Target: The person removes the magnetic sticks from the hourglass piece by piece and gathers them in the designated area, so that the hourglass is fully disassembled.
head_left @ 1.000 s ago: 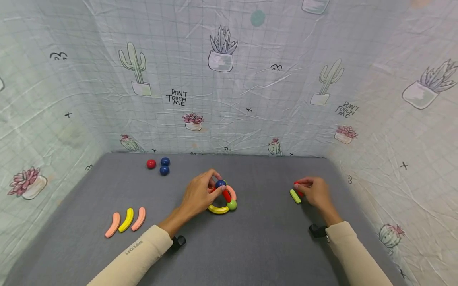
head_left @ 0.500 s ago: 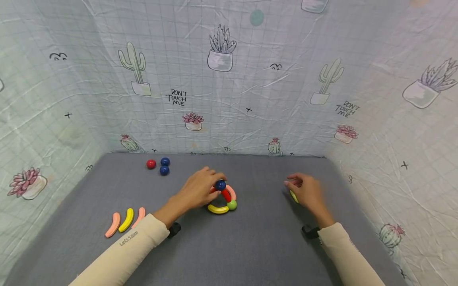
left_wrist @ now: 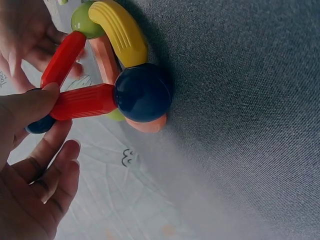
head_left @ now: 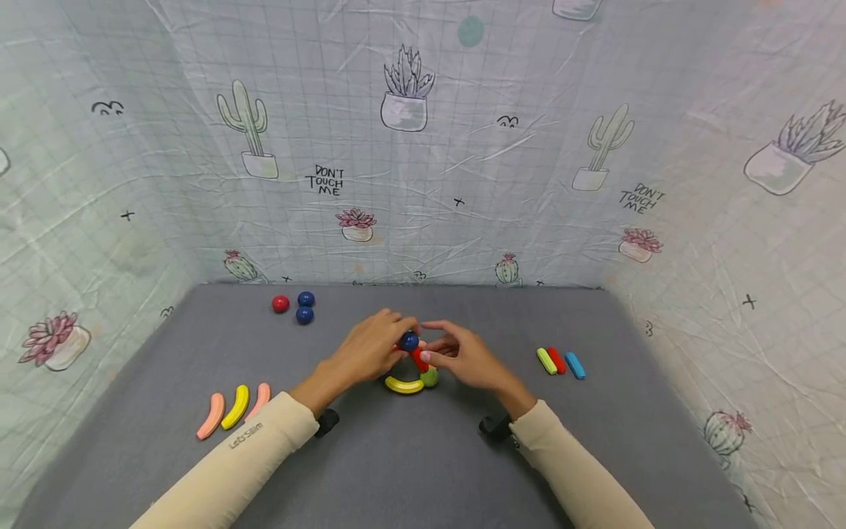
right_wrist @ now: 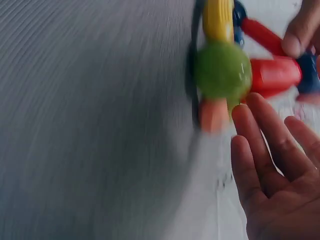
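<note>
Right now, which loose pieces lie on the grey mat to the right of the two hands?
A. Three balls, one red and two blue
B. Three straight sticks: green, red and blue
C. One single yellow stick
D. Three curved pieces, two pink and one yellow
B: in the head view a green stick, a red stick and a blue stick lie side by side to the right of the right hand.

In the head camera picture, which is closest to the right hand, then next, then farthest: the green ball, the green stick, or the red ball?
1. green ball, just under the right hand.
2. green stick, off to its right.
3. red ball, far left, near the back.
</note>
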`<state>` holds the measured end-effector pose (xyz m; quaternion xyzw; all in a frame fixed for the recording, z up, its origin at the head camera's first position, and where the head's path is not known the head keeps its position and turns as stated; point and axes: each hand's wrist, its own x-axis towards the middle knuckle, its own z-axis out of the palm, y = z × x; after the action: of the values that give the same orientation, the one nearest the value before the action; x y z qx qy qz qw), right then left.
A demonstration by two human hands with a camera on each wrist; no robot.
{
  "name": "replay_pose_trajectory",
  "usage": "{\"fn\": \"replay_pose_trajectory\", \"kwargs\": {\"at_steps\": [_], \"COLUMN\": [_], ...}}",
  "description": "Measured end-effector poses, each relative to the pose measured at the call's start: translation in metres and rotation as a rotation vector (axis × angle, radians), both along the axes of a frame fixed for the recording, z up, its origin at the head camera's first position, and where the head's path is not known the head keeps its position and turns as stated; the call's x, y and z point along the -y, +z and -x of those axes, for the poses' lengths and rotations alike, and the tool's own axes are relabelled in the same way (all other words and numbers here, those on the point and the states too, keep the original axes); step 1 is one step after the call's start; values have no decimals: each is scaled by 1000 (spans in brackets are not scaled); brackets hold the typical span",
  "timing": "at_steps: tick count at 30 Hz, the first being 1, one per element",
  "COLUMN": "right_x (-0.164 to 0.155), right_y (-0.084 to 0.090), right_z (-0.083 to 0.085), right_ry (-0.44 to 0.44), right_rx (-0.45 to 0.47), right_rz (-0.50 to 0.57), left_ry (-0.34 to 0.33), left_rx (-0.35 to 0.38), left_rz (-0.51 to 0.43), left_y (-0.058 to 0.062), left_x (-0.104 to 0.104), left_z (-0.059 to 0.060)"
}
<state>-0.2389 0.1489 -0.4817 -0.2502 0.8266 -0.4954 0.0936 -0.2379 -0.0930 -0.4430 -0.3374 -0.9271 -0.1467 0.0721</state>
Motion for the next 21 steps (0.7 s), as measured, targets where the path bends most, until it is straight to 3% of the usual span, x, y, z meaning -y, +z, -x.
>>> {"fn": "replay_pose_trajectory", "kwargs": {"at_steps": [8, 21], "right_x": [36, 39], "right_y": [-12, -16], "right_z": [11, 17], "right_ry": [168, 157], "right_rx": [182, 276], "right_rz": [195, 282], "left_ry": [9, 44], "left_rx": [-1, -52], "left_rz": [-11, -121], "left_y": [-2, -13], "left_x": [1, 2], "left_z": [2, 3]}}
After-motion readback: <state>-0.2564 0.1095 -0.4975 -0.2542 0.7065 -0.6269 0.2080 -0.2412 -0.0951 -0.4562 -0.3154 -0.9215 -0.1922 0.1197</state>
